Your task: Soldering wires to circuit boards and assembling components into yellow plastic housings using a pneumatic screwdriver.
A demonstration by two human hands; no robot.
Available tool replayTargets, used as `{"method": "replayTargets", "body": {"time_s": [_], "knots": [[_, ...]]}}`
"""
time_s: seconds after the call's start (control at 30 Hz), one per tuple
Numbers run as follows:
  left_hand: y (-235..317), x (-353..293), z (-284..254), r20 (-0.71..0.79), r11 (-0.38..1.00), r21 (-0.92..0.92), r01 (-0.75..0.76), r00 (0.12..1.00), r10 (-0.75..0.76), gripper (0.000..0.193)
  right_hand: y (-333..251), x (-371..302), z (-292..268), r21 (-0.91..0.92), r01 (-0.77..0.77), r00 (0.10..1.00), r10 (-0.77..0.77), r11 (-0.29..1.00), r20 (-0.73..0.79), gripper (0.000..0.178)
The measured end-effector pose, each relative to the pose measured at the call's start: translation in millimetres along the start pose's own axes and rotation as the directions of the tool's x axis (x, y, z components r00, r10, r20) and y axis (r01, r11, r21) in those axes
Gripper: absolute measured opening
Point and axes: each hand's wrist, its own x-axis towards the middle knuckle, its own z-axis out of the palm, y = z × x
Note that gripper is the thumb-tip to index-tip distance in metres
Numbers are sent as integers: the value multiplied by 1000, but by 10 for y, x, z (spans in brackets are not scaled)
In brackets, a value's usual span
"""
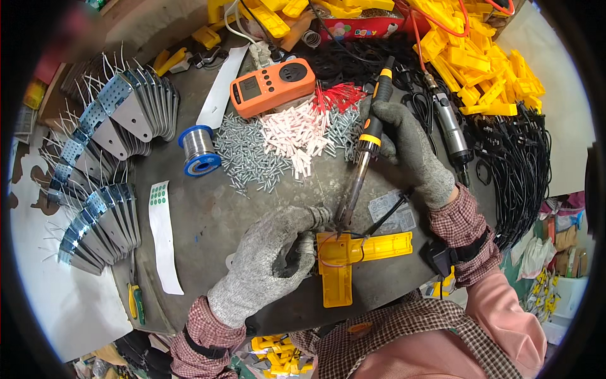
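Observation:
My right hand (410, 142), in a grey glove, is wrapped round the handle of a soldering iron (369, 140). The iron slants down, its tip just above a yellow plastic housing (337, 289) with a second arm reaching right. Thin wires and a black cable (386, 216) run into the housing where its two arms meet. Beside that spot my left hand (268, 256), gloved too, is closed with thumb and fingertips curled together. Whatever lies between those fingertips is too small to make out.
Screws (249, 158), pale pink sleeves (293, 132) and an orange meter (271, 87) lie beyond my hands. A solder spool (199, 150) and metal brackets (117, 221) are left. Right are an electric screwdriver (451, 126), black cables (521, 170) and piled yellow housings (483, 69).

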Motion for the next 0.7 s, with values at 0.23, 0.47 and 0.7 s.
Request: {"method": "replayTargets", "body": {"time_s": [0.23, 0.47, 0.7], "knots": [[7, 37, 14, -4, 998, -64, -1, 1000, 1, 30, -147, -22, 76, 142, -99, 995, 93, 985, 45, 28], [29, 91, 46, -56, 999, -53, -14, 998, 11, 33, -15, -10, -1, -36, -13, 1000, 13, 999, -16, 28], [98, -137, 16, -213, 983, 10, -182, 960, 180, 27, -150, -19, -140, 174, -2, 998, -8, 985, 57, 23]]}}
